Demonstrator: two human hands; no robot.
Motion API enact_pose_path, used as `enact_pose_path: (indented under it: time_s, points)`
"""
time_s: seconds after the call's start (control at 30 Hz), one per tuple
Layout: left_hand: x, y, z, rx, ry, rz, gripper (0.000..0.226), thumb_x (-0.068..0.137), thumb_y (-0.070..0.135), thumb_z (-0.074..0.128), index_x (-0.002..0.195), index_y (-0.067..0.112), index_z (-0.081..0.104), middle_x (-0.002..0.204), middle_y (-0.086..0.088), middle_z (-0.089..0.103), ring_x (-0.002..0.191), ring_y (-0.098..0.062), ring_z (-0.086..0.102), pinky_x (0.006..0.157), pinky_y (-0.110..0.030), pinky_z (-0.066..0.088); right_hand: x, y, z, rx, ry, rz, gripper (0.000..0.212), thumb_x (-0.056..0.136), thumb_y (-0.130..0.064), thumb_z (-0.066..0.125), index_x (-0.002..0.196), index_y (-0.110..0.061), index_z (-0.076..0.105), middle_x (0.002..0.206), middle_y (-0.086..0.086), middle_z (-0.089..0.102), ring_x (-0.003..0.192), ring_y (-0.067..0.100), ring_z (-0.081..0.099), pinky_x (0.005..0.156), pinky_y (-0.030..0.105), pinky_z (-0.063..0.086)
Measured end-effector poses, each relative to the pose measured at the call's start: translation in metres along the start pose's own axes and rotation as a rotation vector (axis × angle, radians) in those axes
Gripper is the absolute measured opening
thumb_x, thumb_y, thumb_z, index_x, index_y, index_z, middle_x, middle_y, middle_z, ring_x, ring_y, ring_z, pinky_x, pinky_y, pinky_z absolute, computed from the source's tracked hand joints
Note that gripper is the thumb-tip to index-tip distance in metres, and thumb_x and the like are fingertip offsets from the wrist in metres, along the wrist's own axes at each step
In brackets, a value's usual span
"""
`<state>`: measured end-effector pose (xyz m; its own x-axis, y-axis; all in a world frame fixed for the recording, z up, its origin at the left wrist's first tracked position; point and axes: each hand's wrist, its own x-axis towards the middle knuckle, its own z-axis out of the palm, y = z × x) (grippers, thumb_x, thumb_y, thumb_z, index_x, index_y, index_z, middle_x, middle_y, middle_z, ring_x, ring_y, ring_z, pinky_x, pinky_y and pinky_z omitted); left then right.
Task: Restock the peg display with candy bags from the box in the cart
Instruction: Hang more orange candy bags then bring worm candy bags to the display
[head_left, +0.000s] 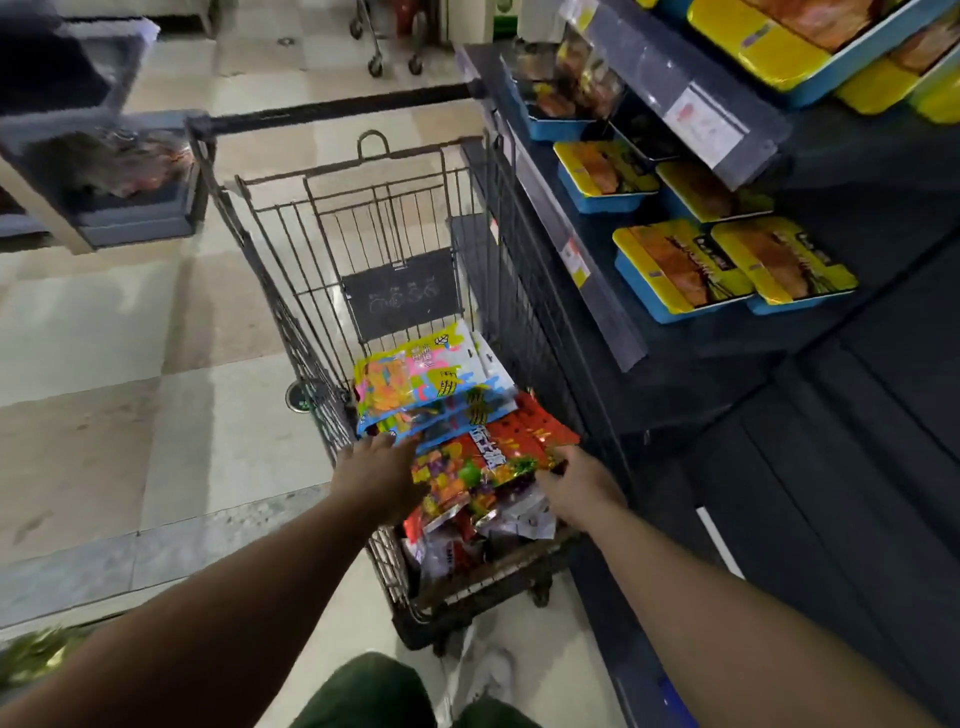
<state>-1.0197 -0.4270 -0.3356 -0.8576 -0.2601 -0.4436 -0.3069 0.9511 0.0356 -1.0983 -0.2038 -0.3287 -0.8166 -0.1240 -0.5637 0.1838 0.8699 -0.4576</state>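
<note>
Shop aisle, cart (291, 312): candy bags (467, 436) btwn hands; left grip (376, 470) flat on stack, right grip (576, 486) unclear

A: What colours have the candy bags (415, 384)?
B: The far ones pink, blue, yellow with orange; the near bag (524, 439) red. The trays (675, 270) at right are yellow and blue

A wire cart (291, 291) stands on the tiled floor (130, 364), just beside dark shelves (779, 364). Inside it lies a heap of candy bags (426, 384), blue-and-pink ones on top of red ones. On the shelves sit yellow-lidded blue trays (680, 270), some overlapping.
</note>
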Motion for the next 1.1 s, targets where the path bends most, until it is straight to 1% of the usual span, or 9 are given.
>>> enact_pose_path:
  time_s: [0.2,0.37,0.47,0.53,0.6,0.73,0.9,1.0,1.1]
  points:
    - [0.066,0.004,0.022,0.020,-0.127,0.097,0.075,0.091,0.055,0.058,0.153,0.024,0.029,0.154,-0.008,0.042,0.139,-0.033,0.041,0.112,-0.048,0.038,0.050,0.005,0.024,0.205,-0.025,0.239,0.051,0.097,-0.036,0.059,0.142,-0.015,0.046,0.138,0.010,0.057,0.121,0.030,0.057,0.087,0.031,0.045]
    - [0.121,-0.010,0.045,0.067,-0.262,0.191,0.076,0.091,0.057,0.058,0.154,0.027,0.029,0.156,-0.008,0.039,0.138,-0.035,0.043,0.110,-0.047,0.039,0.085,0.005,0.061,0.428,0.081,0.461,0.029,0.092,-0.027,0.068,0.110,-0.005,0.062,0.103,0.010,0.061,0.100,0.024,0.060,0.079,0.028,0.045]
    - [0.157,-0.019,0.050,0.078,-0.308,0.268,0.072,0.090,0.056,0.059,0.151,0.027,0.033,0.150,-0.008,0.047,0.134,-0.035,0.048,0.104,-0.043,0.042,0.104,-0.002,0.085,0.539,0.127,0.605,0.054,0.090,-0.026,0.070,0.132,0.002,0.049,0.124,0.013,0.059,0.117,0.026,0.058,0.091,0.032,0.047]
    - [0.181,-0.024,0.052,0.054,-0.317,0.325,0.075,0.090,0.059,0.057,0.154,0.031,0.029,0.154,-0.008,0.041,0.136,-0.035,0.045,0.105,-0.041,0.042,0.116,-0.007,0.099,0.617,0.203,0.701,0.064,0.086,-0.029,0.075,0.138,-0.003,0.046,0.131,0.016,0.058,0.120,0.033,0.058,0.086,0.030,0.045]
    - [0.203,-0.026,0.053,0.090,-0.345,0.376,0.080,0.089,0.061,0.057,0.156,0.034,0.023,0.156,-0.008,0.039,0.137,-0.036,0.044,0.105,-0.043,0.042,0.124,-0.015,0.109,0.676,0.300,0.773,0.066,0.079,-0.037,0.080,0.130,-0.011,0.049,0.116,0.013,0.063,0.111,0.036,0.061,0.082,0.031,0.046]
    - [0.227,-0.021,0.059,0.000,-0.394,0.437,0.071,0.090,0.052,0.063,0.151,0.028,0.036,0.146,-0.013,0.050,0.122,-0.036,0.057,0.095,-0.042,0.051,0.139,-0.012,0.129,0.797,0.433,0.864,0.047,0.063,-0.049,0.084,0.095,-0.033,0.053,0.097,0.005,0.070,0.093,0.031,0.067,0.089,0.044,0.056]
    - [0.226,-0.004,0.062,-0.331,-0.431,0.392,0.042,0.092,0.040,0.065,0.127,0.018,0.060,0.106,-0.005,0.070,0.089,-0.024,0.069,0.073,-0.029,0.047,0.120,-0.001,0.133,1.008,0.166,0.711,0.017,0.081,-0.031,0.075,0.096,-0.030,0.067,0.100,0.001,0.068,0.095,0.023,0.066,0.092,0.047,0.055]
    - [0.224,0.008,0.065,-0.554,-0.528,0.295,0.050,0.085,0.044,0.074,0.126,0.019,0.060,0.115,0.002,0.069,0.096,-0.020,0.068,0.080,-0.032,0.054,0.097,0.011,0.123,1.150,0.089,0.681,0.026,0.094,-0.012,0.065,0.087,-0.037,0.069,0.113,-0.001,0.069,0.108,0.021,0.064,0.097,0.044,0.053]
    - [0.221,0.021,0.067,-0.753,-0.647,0.242,0.035,0.085,0.041,0.076,0.114,0.024,0.065,0.105,0.005,0.069,0.101,-0.017,0.064,0.079,-0.029,0.049,0.081,0.021,0.116,1.244,-0.056,0.584,0.025,0.097,-0.011,0.060,0.106,-0.032,0.069,0.122,0.000,0.070,0.113,0.020,0.065,0.094,0.038,0.052]
